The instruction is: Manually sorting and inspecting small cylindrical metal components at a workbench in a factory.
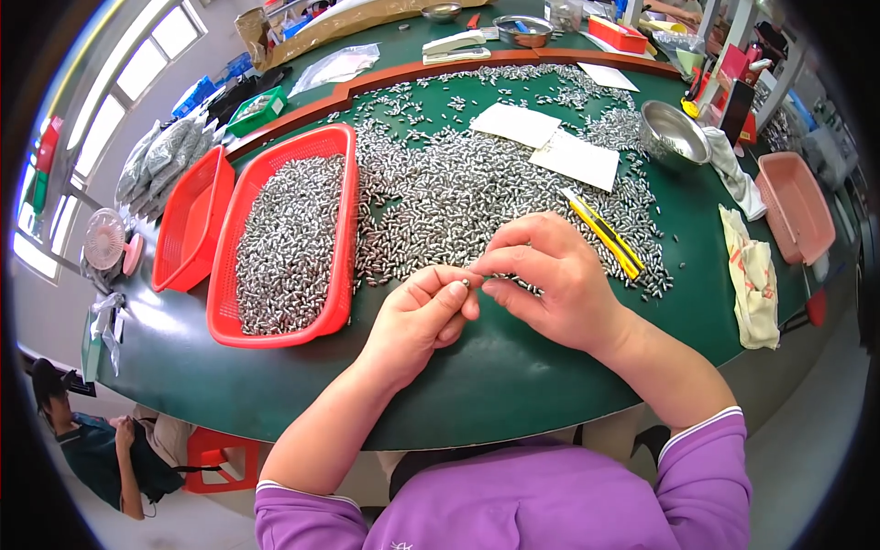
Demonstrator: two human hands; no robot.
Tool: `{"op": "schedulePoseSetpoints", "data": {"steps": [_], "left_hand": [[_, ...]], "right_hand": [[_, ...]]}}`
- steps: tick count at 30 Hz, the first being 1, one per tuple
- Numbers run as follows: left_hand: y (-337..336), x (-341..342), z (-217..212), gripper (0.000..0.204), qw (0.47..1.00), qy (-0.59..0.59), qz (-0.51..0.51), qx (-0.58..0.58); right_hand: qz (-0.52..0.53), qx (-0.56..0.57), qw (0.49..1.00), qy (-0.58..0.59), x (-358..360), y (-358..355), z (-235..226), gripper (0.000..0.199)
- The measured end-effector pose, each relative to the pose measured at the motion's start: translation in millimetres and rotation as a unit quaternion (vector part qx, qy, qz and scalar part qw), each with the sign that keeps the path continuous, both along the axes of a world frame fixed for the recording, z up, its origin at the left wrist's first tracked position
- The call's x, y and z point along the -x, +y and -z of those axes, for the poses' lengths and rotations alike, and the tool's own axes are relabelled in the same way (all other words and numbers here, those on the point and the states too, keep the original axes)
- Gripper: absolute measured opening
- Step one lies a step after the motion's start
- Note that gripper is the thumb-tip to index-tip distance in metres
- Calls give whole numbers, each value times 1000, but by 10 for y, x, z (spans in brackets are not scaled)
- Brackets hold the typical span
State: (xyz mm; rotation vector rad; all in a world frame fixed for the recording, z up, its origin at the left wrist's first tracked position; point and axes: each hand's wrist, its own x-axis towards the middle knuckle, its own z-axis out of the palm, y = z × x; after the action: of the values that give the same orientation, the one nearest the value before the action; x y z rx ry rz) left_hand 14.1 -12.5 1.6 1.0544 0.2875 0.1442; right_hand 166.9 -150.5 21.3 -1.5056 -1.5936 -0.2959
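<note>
Purple shirt (522, 500) by tabletop's (513, 394) near edge; left fingers (451, 295) pinch metal piece (466, 283), right fingers (521, 261) part-curled, hold unclear; slackening could drop it.

The bare left hand (414, 316) mostly hides the small silver metal piece (466, 283) it pinches; the lower edge crops the white-trimmed purple shirt (522, 500).

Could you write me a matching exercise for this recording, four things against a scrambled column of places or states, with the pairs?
Things:
1. red perforated basket
2. yellow utility knife
3. left grip
4. cream cloth

Places or states:
A. pinching a small metal piece
B. on the right of the table
C. lying on loose metal pieces
D. filled with a heap of metal pieces

Pairs: 1-D, 2-C, 3-A, 4-B
</note>
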Motion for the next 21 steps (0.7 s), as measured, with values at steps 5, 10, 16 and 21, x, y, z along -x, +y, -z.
{"op": "schedulePoseSetpoints", "data": {"steps": [5,10,16,21], "left_hand": [[1,7,27,8,1000,7,23,12],[-4,5,-8,8,999,24,29,-14],[-23,38,-79,10,985,86,-47,-144],[-34,14,-47,12,893,91,-73,-435]], "right_hand": [[-18,9,1000,-2,13,9,54,23],[-36,31,999,11,-24,-25,54,24],[200,135,970,15,-408,-191,-161,25],[343,325,880,51,-640,-352,-165,26]]}}
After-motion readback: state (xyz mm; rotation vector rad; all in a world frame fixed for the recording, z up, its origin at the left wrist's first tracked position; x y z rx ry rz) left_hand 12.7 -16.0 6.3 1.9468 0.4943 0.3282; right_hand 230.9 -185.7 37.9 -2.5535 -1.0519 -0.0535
